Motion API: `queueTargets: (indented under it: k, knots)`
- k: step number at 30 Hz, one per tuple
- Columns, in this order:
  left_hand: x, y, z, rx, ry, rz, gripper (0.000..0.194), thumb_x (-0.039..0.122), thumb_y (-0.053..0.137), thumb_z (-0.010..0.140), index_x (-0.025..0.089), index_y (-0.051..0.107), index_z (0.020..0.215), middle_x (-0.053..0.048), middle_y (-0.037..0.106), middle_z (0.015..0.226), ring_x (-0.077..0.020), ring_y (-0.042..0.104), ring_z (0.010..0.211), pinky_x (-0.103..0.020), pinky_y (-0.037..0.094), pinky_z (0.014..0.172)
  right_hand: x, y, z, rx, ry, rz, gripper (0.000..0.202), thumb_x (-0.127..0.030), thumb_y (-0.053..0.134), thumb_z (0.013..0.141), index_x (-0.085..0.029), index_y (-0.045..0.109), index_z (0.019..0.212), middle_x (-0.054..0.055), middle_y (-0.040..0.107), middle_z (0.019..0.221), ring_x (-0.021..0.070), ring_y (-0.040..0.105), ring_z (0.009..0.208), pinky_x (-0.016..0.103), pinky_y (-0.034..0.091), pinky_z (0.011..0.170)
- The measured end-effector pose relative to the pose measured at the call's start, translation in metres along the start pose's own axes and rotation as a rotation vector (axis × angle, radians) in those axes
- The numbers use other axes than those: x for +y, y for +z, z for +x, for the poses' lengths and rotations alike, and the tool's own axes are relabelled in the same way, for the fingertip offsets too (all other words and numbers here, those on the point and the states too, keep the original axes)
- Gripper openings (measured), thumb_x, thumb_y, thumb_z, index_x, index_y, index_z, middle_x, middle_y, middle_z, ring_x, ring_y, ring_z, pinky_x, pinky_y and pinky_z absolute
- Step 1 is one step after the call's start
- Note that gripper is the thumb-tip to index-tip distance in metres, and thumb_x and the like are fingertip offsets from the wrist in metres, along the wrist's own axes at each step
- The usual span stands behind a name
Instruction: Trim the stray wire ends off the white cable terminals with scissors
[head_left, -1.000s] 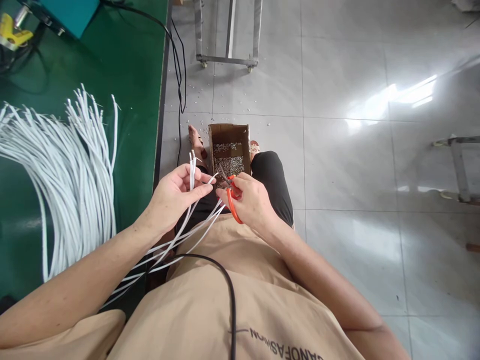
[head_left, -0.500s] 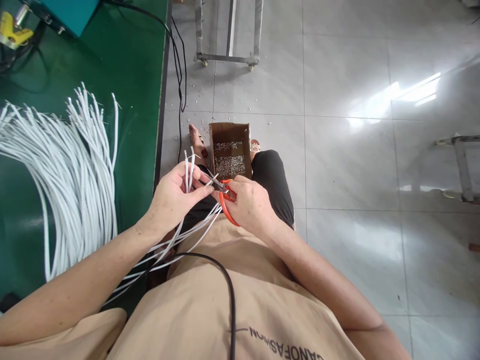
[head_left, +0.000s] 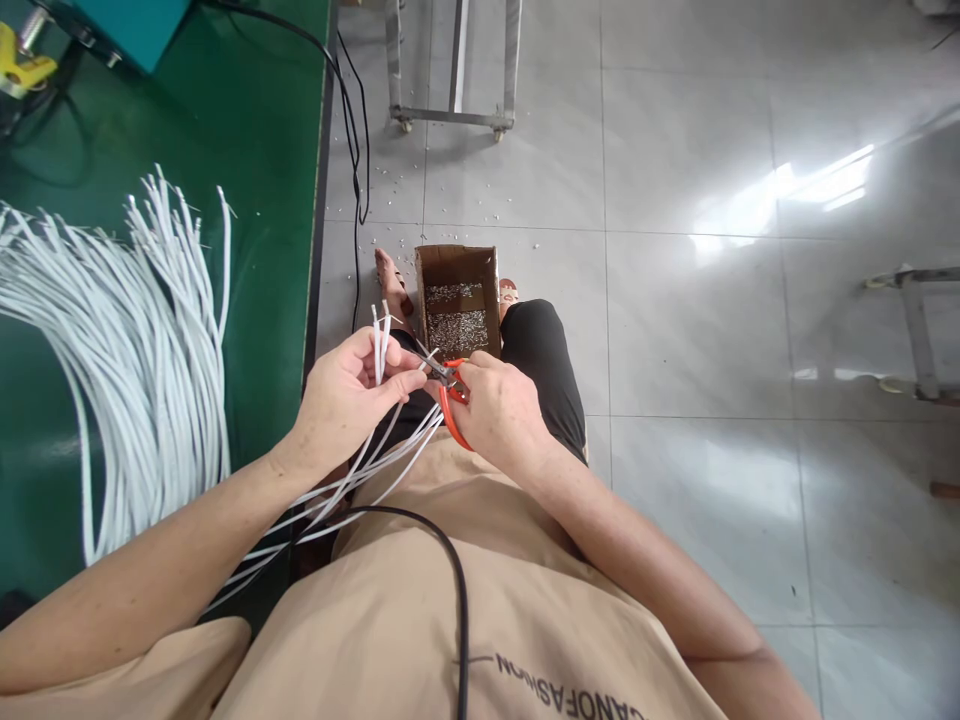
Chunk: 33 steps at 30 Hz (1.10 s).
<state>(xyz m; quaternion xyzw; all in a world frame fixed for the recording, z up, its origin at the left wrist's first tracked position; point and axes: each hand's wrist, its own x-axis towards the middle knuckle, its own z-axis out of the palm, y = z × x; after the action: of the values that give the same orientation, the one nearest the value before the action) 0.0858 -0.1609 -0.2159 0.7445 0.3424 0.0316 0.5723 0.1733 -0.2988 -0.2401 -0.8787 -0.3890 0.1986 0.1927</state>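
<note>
In the head view my left hand [head_left: 341, 390] is closed on several thin white cables [head_left: 380, 345], pinching them between thumb and fingers with their ends pointing up. One cable end lies across the tips of the orange-handled wire cutters [head_left: 448, 415]. My right hand [head_left: 499, 405] is wrapped round the cutters, and its fingers are close to my left thumb. The jaws meet the cable near my left fingertips; whether they are fully closed is too small to tell. The cables trail down to the left over my lap.
A large bundle of white cables [head_left: 150, 370] lies on the green table [head_left: 247, 130] at left. Below my hands, an open cardboard box [head_left: 457, 262] holds many small clippings. Clippings also dot the tiled floor [head_left: 675, 330]. A wheeled metal frame [head_left: 450, 116] stands beyond.
The cutters have shifted slightly, and their jaws look closer around the cable end. The held cables have tilted and lowered a little. Both hands stay nearly in place.
</note>
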Motion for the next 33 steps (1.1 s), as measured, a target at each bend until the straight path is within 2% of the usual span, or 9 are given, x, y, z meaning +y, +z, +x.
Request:
queueTargets:
  k: [3, 6, 10, 13, 15, 20, 25, 30, 33]
  knots:
    - [0.002, 0.000, -0.001, -0.007, -0.031, -0.012, 0.026, 0.024, 0.072, 0.068, 0.018, 0.048, 0.074, 0.000, 0.069, 0.080, -0.0091, 0.060, 0.057, -0.022, 0.051, 0.057, 0.002, 0.001, 0.000, 0.012, -0.008, 0.021, 0.033, -0.040, 0.049, 0.087, -0.016, 0.061, 0.068, 0.002, 0.056, 0.070, 0.0108, 0.048, 0.059, 0.027, 0.026, 0.052]
    - [0.002, 0.000, 0.000, -0.003, -0.034, -0.037, 0.027, 0.023, 0.073, 0.067, 0.018, 0.047, 0.074, 0.000, 0.069, 0.079, -0.0113, 0.063, 0.064, -0.023, 0.052, 0.062, 0.006, 0.001, 0.001, 0.003, 0.023, 0.162, 0.032, -0.042, 0.054, 0.084, -0.016, 0.062, 0.067, 0.002, 0.056, 0.070, 0.0101, 0.046, 0.057, 0.026, 0.027, 0.051]
    - [0.000, -0.001, 0.001, -0.017, -0.044, -0.071, 0.029, 0.025, 0.074, 0.066, 0.019, 0.047, 0.076, 0.000, 0.068, 0.079, -0.0145, 0.065, 0.077, -0.026, 0.052, 0.074, 0.007, -0.004, 0.005, 0.017, 0.163, 0.664, 0.020, -0.035, 0.061, 0.078, -0.016, 0.065, 0.071, 0.000, 0.059, 0.070, 0.0101, 0.051, 0.061, 0.024, 0.036, 0.056]
    - [0.000, -0.001, 0.002, -0.030, -0.046, -0.058, 0.029, 0.025, 0.074, 0.067, 0.019, 0.048, 0.077, 0.001, 0.068, 0.077, -0.0128, 0.063, 0.072, -0.026, 0.050, 0.073, 0.002, -0.009, 0.010, 0.006, 0.243, 1.056, 0.018, -0.032, 0.063, 0.076, -0.017, 0.068, 0.084, -0.001, 0.062, 0.072, 0.0099, 0.055, 0.062, 0.024, 0.043, 0.061]
    - [0.000, -0.001, 0.002, -0.029, -0.040, -0.033, 0.027, 0.025, 0.073, 0.067, 0.019, 0.049, 0.077, 0.001, 0.067, 0.076, -0.0116, 0.062, 0.070, -0.024, 0.049, 0.071, -0.001, -0.010, 0.012, -0.019, 0.283, 1.188, 0.019, -0.032, 0.066, 0.073, -0.017, 0.068, 0.084, -0.002, 0.062, 0.068, 0.0094, 0.054, 0.059, 0.024, 0.044, 0.060]
    - [0.001, -0.001, 0.002, -0.059, -0.033, -0.003, 0.027, 0.029, 0.074, 0.068, 0.018, 0.052, 0.079, 0.001, 0.066, 0.077, -0.0113, 0.060, 0.069, -0.024, 0.048, 0.070, -0.003, -0.008, 0.013, -0.057, 0.321, 1.298, 0.018, -0.032, 0.070, 0.070, -0.016, 0.068, 0.078, -0.002, 0.061, 0.066, 0.0096, 0.054, 0.059, 0.024, 0.045, 0.059]
    - [0.002, -0.002, 0.001, -0.068, -0.021, -0.006, 0.027, 0.031, 0.073, 0.069, 0.019, 0.050, 0.078, 0.002, 0.065, 0.077, -0.0108, 0.059, 0.070, -0.023, 0.048, 0.070, -0.004, -0.007, 0.012, -0.040, 0.329, 1.294, 0.018, -0.032, 0.070, 0.069, -0.016, 0.068, 0.078, -0.002, 0.061, 0.067, 0.0097, 0.055, 0.059, 0.024, 0.045, 0.059]
    - [0.004, -0.001, 0.000, -0.042, 0.006, 0.106, 0.024, 0.031, 0.071, 0.070, 0.019, 0.052, 0.077, 0.001, 0.064, 0.074, -0.0106, 0.057, 0.066, -0.022, 0.047, 0.066, -0.008, -0.006, 0.010, -0.032, 0.320, 1.294, 0.016, -0.030, 0.069, 0.069, -0.016, 0.068, 0.077, -0.002, 0.059, 0.066, 0.0082, 0.051, 0.059, 0.022, 0.044, 0.060]
    - [0.001, -0.002, 0.002, -0.082, 0.022, 0.070, 0.027, 0.034, 0.073, 0.069, 0.019, 0.053, 0.081, 0.001, 0.064, 0.076, -0.0112, 0.057, 0.066, -0.023, 0.048, 0.066, -0.011, -0.007, 0.009, -0.017, 0.329, 1.302, 0.016, -0.031, 0.070, 0.068, -0.015, 0.067, 0.073, -0.003, 0.057, 0.063, 0.0082, 0.050, 0.058, 0.022, 0.043, 0.059]
